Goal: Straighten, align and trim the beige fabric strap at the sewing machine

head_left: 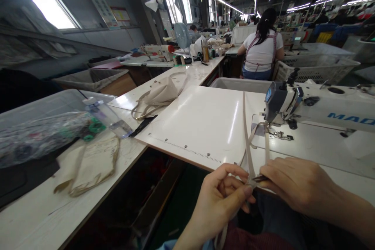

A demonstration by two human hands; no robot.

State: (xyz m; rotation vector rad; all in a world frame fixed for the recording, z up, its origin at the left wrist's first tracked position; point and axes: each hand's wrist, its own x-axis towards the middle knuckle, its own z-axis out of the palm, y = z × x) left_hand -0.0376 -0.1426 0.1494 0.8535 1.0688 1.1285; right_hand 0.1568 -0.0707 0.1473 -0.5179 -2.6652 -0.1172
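Observation:
Between thumb and fingers, my left hand point(224, 199) pinches a narrow beige strap point(246, 133) near the table's front edge. That strap runs away from me over the white tabletop, and a loop of it curves toward the sewing machine point(283, 105). My right hand point(295, 181) is closed around small dark metal thread snips point(259, 178), mostly hidden in the palm. Their tips touch or nearly touch the strap at my left fingertips. Another length of strap hangs from the needle area to my right knuckles. Below my left wrist, more strap dangles over my lap.
A ruler scale point(186, 147) marks the tabletop's front edge. Beige fabric pieces point(162, 93) lie beyond on the left, near a plastic bottle point(108, 117) and a folded cloth bundle point(95, 164). Ahead, a person point(260, 49) sits facing away beside a white crate point(316, 66).

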